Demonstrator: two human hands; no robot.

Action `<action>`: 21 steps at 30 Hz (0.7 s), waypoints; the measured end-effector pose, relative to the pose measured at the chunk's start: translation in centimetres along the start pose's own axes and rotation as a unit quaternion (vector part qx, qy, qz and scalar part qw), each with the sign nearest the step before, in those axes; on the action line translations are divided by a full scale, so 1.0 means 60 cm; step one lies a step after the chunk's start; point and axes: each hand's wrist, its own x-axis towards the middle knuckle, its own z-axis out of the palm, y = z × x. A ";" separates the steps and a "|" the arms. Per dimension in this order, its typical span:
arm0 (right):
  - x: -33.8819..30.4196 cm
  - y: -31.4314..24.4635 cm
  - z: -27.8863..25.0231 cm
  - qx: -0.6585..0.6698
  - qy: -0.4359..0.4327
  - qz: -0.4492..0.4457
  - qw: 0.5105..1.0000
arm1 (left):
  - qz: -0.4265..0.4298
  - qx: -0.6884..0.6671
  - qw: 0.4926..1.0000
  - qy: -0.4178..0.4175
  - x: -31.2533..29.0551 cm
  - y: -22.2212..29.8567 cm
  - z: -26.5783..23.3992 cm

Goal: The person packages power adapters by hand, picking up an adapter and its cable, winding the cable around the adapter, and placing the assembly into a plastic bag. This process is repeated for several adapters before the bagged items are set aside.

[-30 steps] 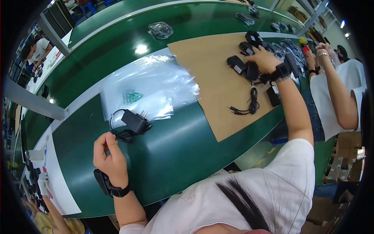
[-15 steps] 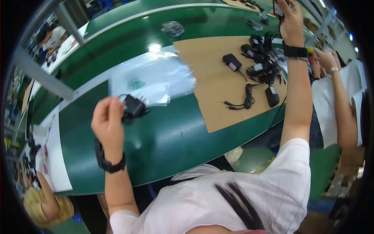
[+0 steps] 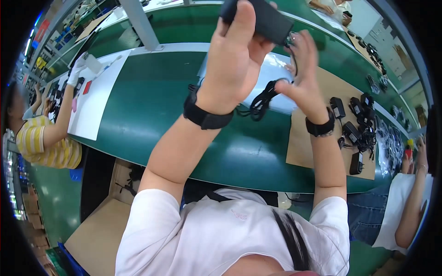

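My left hand [image 3: 235, 69] is raised over the green bench, its fingers closed round a black power adapter [image 3: 271, 23]. A thin black cable hangs from the adapter's right end, and a bundled black cable [image 3: 262, 101] dangles below, between my hands. My right hand [image 3: 306, 80] is beside it with thumb and fingers apart, slightly blurred. Its thumb is close to the cable; whether it touches cannot be told. Behind my hands lie clear plastic bags [image 3: 275, 102], partly hidden.
Several black adapters with cables [image 3: 352, 133] lie on a brown cardboard sheet [image 3: 301, 145] at right. Wrapped plastic bags [image 3: 389, 142] are beyond it. A metal post [image 3: 140, 23] rises at the far edge. Co-workers sit left and right; a cardboard box [image 3: 122, 184] stands below the bench.
My right hand has come from the far upper right towards the middle, where it was holding a small black device. My left hand has risen and now holds an adapter. The view has swung left.
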 end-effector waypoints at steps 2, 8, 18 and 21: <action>-0.017 -0.007 0.027 0.165 -0.116 0.096 0.975 | -0.016 -0.007 0.999 -0.032 0.006 0.029 0.013; -0.031 0.006 0.019 0.458 -0.100 0.341 0.815 | 0.092 0.104 0.986 0.089 0.027 0.115 -0.058; -0.040 0.063 0.043 0.325 0.078 0.306 0.891 | -0.124 0.582 0.799 0.083 -0.055 0.007 -0.196; -0.053 0.065 0.072 0.200 0.068 0.316 0.925 | -0.131 0.491 0.860 0.055 -0.087 -0.033 -0.181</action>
